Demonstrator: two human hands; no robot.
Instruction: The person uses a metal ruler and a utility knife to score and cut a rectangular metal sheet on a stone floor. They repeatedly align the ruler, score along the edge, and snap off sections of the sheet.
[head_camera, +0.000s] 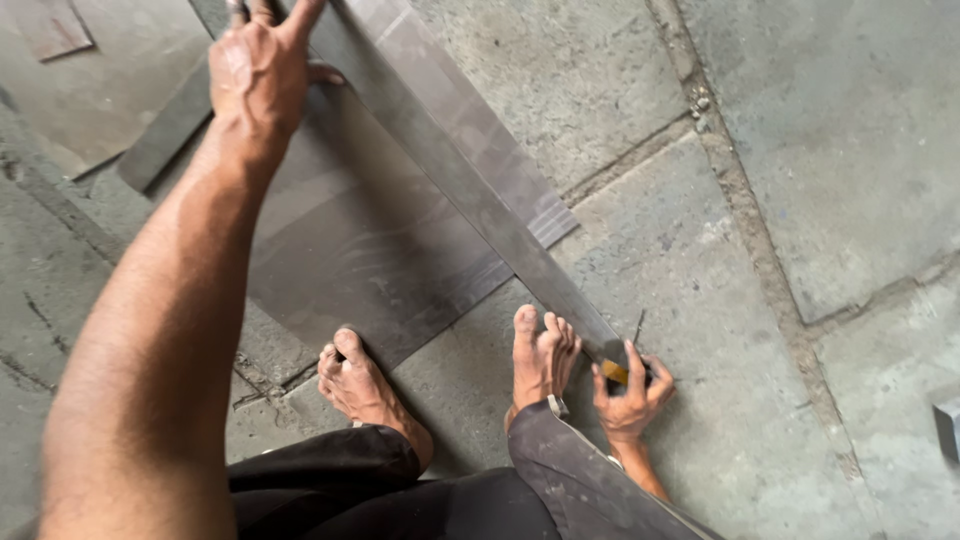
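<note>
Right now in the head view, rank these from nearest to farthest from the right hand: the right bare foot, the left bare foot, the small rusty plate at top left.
1. Right bare foot, just left of the right hand.
2. Left bare foot, further left.
3. Small rusty plate, far top-left corner.

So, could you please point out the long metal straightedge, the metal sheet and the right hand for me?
long metal straightedge (480, 195), head view, middle of its flat face.
metal sheet (350, 240), head view, bare centre.
right hand (630, 385), head view, back of the hand.
</note>
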